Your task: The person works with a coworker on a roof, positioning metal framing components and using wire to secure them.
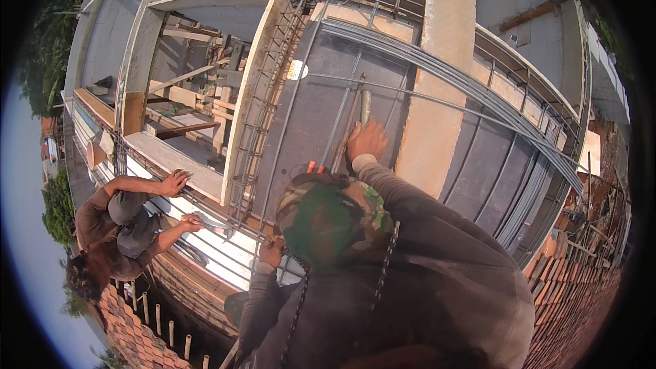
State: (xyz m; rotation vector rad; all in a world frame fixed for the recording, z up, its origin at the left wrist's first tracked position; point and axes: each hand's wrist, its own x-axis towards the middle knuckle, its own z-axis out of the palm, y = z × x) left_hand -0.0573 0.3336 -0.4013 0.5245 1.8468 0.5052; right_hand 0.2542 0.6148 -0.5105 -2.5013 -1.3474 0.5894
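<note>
On the dark panel [331,61], 1 R hand [369,140] sits at the lower end of 1 short tan tube [366,106], fingers partly bent; can't tell if it grips or just touches. 1 L hand [271,251], lower left, is curled in by the thin bars near the form's edge; can't tell what, if anything, it pinches. 2 bundles of steel rods, no. of rods too close-packed to count: 1 long bundle [478,93] crosses 1 wide pale plank [434,130] & runs off to the right; 1 shorter bundle [529,195] lies beyond, far right. Also 1 camo cap [335,219] w/ 2 braided cords, & 2 orange tips [311,166] just past it. At left, 1 co-worker [102,232], 2 hands: upper hand [175,183] bent at the form's edge, lower hand [191,223] apparently closed round 1 metal tool [224,229] w/ curved end.
</note>
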